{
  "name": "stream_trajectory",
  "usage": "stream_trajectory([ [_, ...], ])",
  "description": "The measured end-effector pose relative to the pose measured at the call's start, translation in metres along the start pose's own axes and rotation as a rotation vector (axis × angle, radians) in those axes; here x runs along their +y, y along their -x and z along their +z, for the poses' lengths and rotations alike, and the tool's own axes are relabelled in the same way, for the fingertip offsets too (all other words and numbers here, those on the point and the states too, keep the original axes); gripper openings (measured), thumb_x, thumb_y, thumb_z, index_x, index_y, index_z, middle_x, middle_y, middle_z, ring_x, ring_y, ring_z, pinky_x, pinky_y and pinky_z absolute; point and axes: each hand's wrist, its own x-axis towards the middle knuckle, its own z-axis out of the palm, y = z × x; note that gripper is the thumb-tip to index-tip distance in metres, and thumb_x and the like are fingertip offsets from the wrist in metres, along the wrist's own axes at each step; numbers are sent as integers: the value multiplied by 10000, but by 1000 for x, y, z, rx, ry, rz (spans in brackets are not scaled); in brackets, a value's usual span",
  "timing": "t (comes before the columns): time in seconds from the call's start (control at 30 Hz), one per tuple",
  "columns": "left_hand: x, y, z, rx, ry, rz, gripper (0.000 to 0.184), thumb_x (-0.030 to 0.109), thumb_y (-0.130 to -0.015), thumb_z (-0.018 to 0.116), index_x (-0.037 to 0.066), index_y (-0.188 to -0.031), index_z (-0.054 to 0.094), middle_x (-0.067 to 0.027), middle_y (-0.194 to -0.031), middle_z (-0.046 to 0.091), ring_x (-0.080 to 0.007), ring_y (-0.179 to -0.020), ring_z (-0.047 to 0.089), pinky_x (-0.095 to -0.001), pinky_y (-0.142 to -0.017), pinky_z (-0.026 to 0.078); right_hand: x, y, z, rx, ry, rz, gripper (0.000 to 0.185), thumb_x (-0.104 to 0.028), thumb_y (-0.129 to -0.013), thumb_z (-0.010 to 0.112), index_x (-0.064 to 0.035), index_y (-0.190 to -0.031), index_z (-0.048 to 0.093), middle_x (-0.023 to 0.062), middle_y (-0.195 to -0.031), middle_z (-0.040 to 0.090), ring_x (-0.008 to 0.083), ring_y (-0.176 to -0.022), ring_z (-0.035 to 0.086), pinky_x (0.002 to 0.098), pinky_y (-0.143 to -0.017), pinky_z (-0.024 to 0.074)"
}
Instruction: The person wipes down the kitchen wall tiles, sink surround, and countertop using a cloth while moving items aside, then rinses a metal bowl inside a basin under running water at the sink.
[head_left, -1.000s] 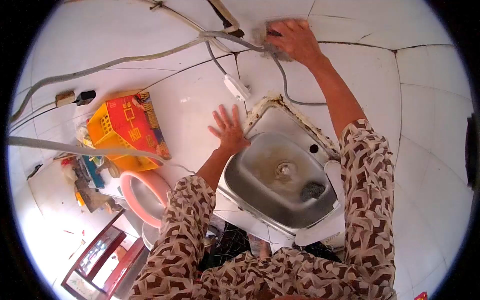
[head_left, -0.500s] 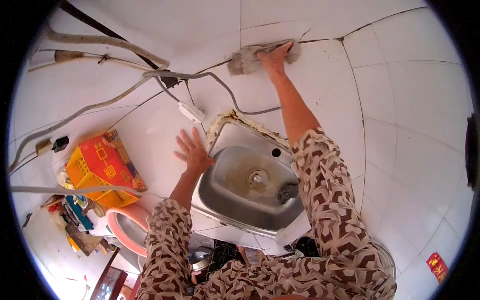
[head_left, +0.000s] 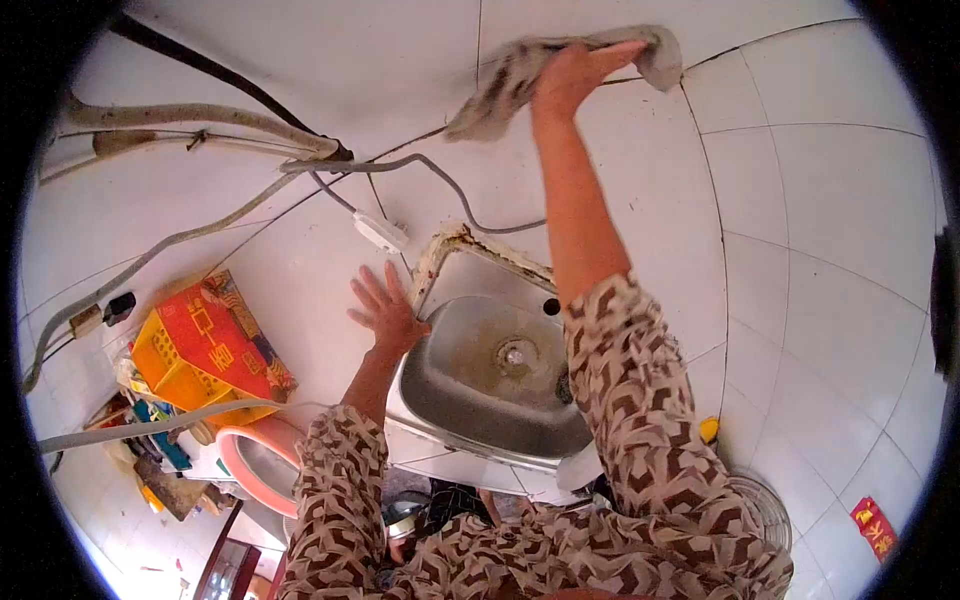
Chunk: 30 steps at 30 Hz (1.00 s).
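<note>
My right hand (head_left: 575, 82) grips a grey cloth (head_left: 500, 92) at the far edge of the white tiled counter, against the wall tiles. The cloth hangs out on both sides of the fingers. My left hand (head_left: 388, 315) lies flat with fingers spread on the tiles, its thumb side at the left rim of the steel sink (head_left: 480, 430). Some murky wetness shows around the drain (head_left: 514, 357). A dark scrubber (head_left: 563, 388) in the sink is mostly covered by my right sleeve.
A grey cable with a white plug (head_left: 381, 232) lies beyond the sink. Pipes (head_left: 200, 118) run along the upper left. A red and yellow box (head_left: 215, 340) and a pink-rimmed basin (head_left: 258, 470) stand at left. Something yellow (head_left: 709, 430) is near my right sleeve.
My right hand has moved up and slightly right with the cloth, which now reaches higher on the wall tiles. My left hand has stayed in place.
</note>
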Motion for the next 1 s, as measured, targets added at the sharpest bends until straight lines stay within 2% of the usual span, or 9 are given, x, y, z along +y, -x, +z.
stream_trajectory([
  [0.13,1,-1,-2,23,6,3,1374,332,-521,877,158,-1462,-108,-268,-1474,-194,-512,-1332,-182,-762,-943,40,-22,-15,-9,50,-571,468,628,29,-883,303,82,-1417,-23,216,-1510,-3,332,-1397,53,372,-1153,9],
  [0.2,4,-3,-3,29,24,-13,1408,312,-498,898,171,-1457,-123,-256,-1466,-233,-504,-1329,-200,-768,-936,34,-62,7,5,-52,-197,-115,699,54,-808,340,73,-1419,1,227,-1502,46,312,-1404,53,353,-1143,9],
  [0.27,1,-3,0,28,34,-14,1432,290,-485,908,187,-1453,-142,-241,-1461,-261,-496,-1325,-223,-771,-933,29,-104,42,43,-31,-2,-406,705,72,-763,351,83,-1408,66,243,-1487,96,311,-1402,76,354,-1138,19],
  [0.33,-5,-5,9,49,38,16,1434,288,-481,908,187,-1453,-141,-240,-1461,-259,-500,-1325,-219,-773,-929,41,-80,31,63,170,-28,-616,673,-269,-873,463,88,-1385,212,260,-1456,226,327,-1373,187,371,-1107,155],
  [0.37,-7,-8,11,64,44,20,1435,287,-479,909,188,-1453,-140,-240,-1461,-259,-501,-1325,-217,-774,-927,47,-56,23,61,108,127,-658,734,-267,-870,446,73,-1429,113,260,-1487,164,315,-1406,119,344,-1132,94],
  [0.43,-10,-8,12,59,22,21,1433,297,-473,909,193,-1458,-127,-236,-1462,-260,-496,-1331,-207,-774,-925,72,-50,7,37,115,5,-349,628,-118,-848,423,69,-1390,168,237,-1443,229,318,-1328,224,357,-1114,149],
  [0.6,4,0,-9,-16,-22,5,1381,302,-528,885,157,-1458,-126,-258,-1470,-219,-506,-1336,-174,-760,-948,48,48,-19,-19,132,-16,100,630,-116,-848,422,71,-1392,163,239,-1445,224,321,-1331,220,358,-1116,147],
  [0.67,-2,-2,4,42,-20,12,1434,297,-468,908,189,-1461,-122,-243,-1470,-235,-493,-1341,-179,-771,-929,69,58,-18,-21,82,-44,186,631,-115,-849,421,72,-1392,161,240,-1446,222,322,-1333,218,359,-1116,147],
  [1.0,-6,-5,11,84,-14,75,1471,307,-428,920,180,-1463,-117,-241,-1469,-239,-497,-1340,-178,-779,-911,94,-12,-21,-17,8,81,-242,635,-110,-850,419,75,-1395,151,244,-1451,213,327,-1340,209,361,-1119,143],
])
